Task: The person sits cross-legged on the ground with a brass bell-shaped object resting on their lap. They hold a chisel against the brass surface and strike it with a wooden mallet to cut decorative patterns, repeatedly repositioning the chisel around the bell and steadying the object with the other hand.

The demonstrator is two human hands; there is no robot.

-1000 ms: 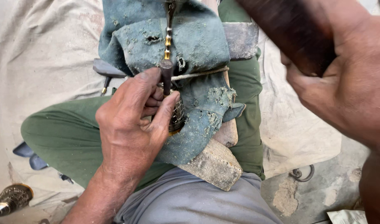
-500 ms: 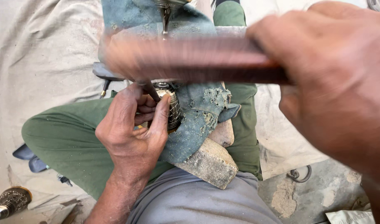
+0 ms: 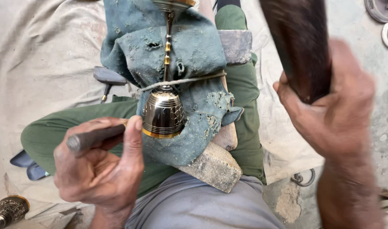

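Observation:
A shiny brass goblet-shaped piece (image 3: 163,112) with a slim stem lies on a worn blue cloth (image 3: 198,63), tied down by a cord (image 3: 189,79) over a wooden block (image 3: 215,165) on my lap. My left hand (image 3: 100,169) grips a short dark metal punch (image 3: 90,138), its tip at the left edge of the brass cup. My right hand (image 3: 334,110) is raised at the right, shut on a dark wooden mallet (image 3: 300,46) that is blurred.
I sit cross-legged in green trousers (image 3: 75,127) on a pale cloth sheet (image 3: 37,63). An engraved brass piece (image 3: 7,210) lies at the bottom left. A dark tool (image 3: 109,76) rests beside the blue cloth. A metal ring (image 3: 304,178) lies on the floor.
My left hand has drawn back to the left, uncovering the brass cup. The mallet swung down across the work half a second ago and is now lifted up to the right.

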